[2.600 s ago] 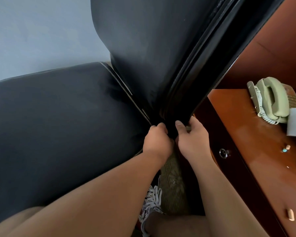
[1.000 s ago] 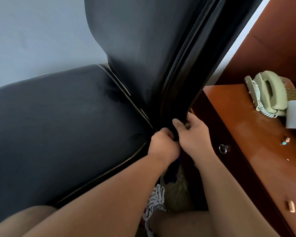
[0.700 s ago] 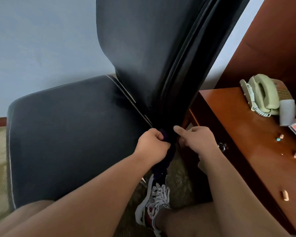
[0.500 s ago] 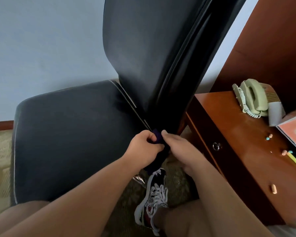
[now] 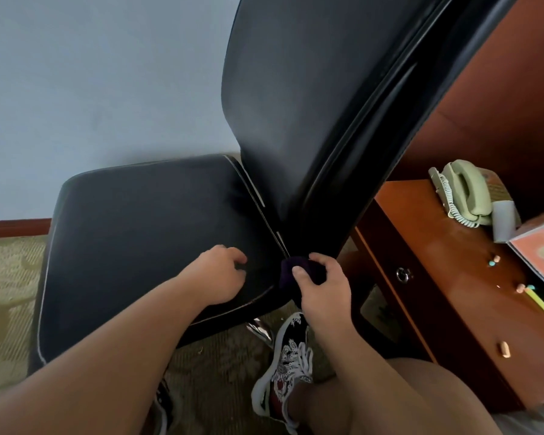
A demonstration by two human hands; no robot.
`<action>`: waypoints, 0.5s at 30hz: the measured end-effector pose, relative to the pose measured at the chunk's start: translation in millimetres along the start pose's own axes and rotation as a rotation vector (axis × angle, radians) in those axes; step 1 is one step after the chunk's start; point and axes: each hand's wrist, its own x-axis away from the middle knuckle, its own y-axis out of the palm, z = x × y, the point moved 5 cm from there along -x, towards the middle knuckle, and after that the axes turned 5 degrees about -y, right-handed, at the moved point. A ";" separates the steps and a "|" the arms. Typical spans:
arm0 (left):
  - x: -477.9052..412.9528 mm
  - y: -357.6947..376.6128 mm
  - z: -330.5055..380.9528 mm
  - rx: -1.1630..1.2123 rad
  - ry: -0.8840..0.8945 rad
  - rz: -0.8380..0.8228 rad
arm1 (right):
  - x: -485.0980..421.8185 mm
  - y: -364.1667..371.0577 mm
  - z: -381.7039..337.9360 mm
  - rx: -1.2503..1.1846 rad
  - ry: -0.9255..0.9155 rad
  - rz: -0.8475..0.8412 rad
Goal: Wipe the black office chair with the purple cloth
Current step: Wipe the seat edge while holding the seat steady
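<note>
At far left, patterned carpet (image 5: 10,277) meets a pale blue wall (image 5: 91,89). Next comes the black office chair (image 5: 139,230), its backrest (image 5: 296,105) rising toward the upper right. On the rear part of the seat rests the left hand (image 5: 215,277), fingers loosely curled with nothing in them; whether the fingertips press down or merely touch is hard to tell. Just right of it, at the corner where seat and backrest meet, sits the bunched purple cloth (image 5: 291,264), gripped between the thumb and curled fingers of the right hand (image 5: 322,284). Below that hand is a patterned sneaker (image 5: 288,365) on the carpet. Farther right stands a wooden desk (image 5: 453,262) carrying a pale green telephone (image 5: 462,189).
</note>
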 end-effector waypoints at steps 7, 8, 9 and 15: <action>-21.1 17.0 -14.9 -0.168 0.009 -0.072 | 0.0 30.9 18.4 0.189 -0.288 0.029; -24.2 19.3 -13.9 -0.182 0.011 -0.082 | -0.6 36.4 23.7 0.229 -0.268 0.000; -26.9 21.3 -12.6 -0.195 0.015 -0.092 | -1.2 42.4 28.5 0.268 -0.235 -0.040; -40.2 34.2 -16.6 -0.298 -0.004 -0.120 | 1.5 73.9 41.4 0.467 -0.248 -0.239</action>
